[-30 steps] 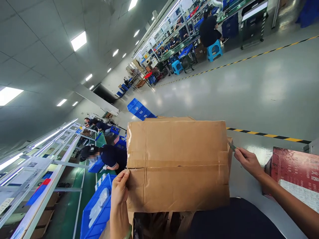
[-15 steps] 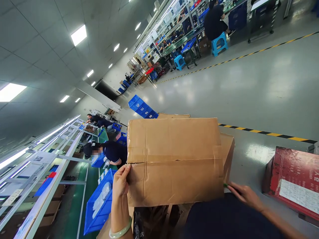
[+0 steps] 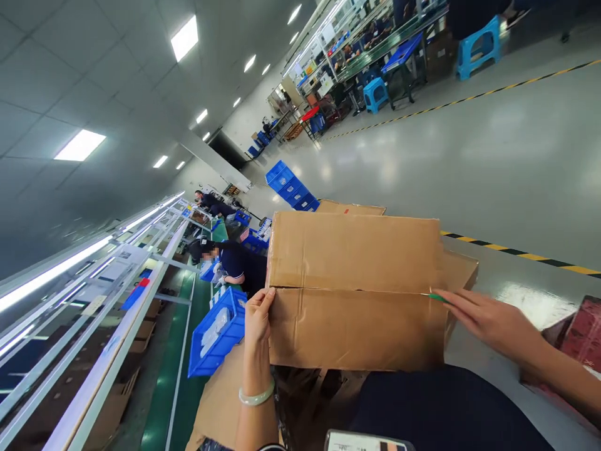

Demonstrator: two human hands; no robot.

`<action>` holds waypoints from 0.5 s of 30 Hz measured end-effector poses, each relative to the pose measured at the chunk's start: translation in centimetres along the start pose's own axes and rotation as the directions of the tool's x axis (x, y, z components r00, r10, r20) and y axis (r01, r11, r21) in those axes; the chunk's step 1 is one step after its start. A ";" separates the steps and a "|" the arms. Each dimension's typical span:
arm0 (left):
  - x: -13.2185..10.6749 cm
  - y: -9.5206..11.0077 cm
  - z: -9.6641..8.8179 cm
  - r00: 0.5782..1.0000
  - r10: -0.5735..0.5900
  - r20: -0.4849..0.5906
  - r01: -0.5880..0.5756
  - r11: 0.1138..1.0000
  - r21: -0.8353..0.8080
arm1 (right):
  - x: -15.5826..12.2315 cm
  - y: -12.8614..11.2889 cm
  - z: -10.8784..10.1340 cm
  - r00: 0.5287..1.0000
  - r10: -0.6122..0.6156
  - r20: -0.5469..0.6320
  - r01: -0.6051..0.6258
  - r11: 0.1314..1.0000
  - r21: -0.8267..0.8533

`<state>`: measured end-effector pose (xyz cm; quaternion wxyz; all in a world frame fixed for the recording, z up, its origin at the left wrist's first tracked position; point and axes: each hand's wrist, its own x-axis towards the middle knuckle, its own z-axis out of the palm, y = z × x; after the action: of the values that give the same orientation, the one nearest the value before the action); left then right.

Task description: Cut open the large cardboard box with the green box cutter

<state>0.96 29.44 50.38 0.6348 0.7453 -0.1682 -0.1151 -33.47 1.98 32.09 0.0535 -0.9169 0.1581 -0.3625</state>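
A brown cardboard box [image 3: 357, 254] sits in front of me, its two flaps meeting along a seam that runs left to right. At the seam's left end my left hand [image 3: 258, 316] grips the box edge, thumb on top, a pale green bangle on the wrist. My right hand [image 3: 488, 319] pinches a small green-handled knife [image 3: 439, 297] at the seam's right end. Its thin metal tip touches the box there. How far the tip goes in is hidden.
Left stands a blue crate [image 3: 218, 332] with clear bags, beside a green conveyor [image 3: 181, 363]. A co-worker [image 3: 241, 263] bends over it. More blue crates [image 3: 291, 185] are stacked beyond the box. A red carton [image 3: 582, 335] lies right; a phone-like device [image 3: 366, 441] is at the bottom.
My right hand has come up from beside the box's lower right corner to the seam's right end with the green-handled knife. My left hand keeps its grip. The view has shifted.
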 end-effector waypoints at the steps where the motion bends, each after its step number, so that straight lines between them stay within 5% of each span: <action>1: -0.1 0.0 0.1 1.000 -0.001 0.002 0.001 1.000 -0.008 | 2.2 -1.1 0.0 0.996 -0.090 0.014 0.091 0.995 -0.037; 6: -1.0 0.2 0.3 1.000 -0.006 -0.005 0.006 0.999 -0.049 | 6.3 -3.3 0.7 0.969 -0.236 0.067 0.243 0.962 -0.126; 15: -1.6 -0.3 0.0 1.000 -0.016 -0.018 0.014 0.997 -0.070 | -0.6 2.7 1.2 0.955 -0.285 0.080 0.293 0.948 -0.126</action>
<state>-0.51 30.10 50.06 0.6611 0.7250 -0.1527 -0.1189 -33.70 -0.35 30.25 -0.0585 -0.9422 0.0447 -0.3268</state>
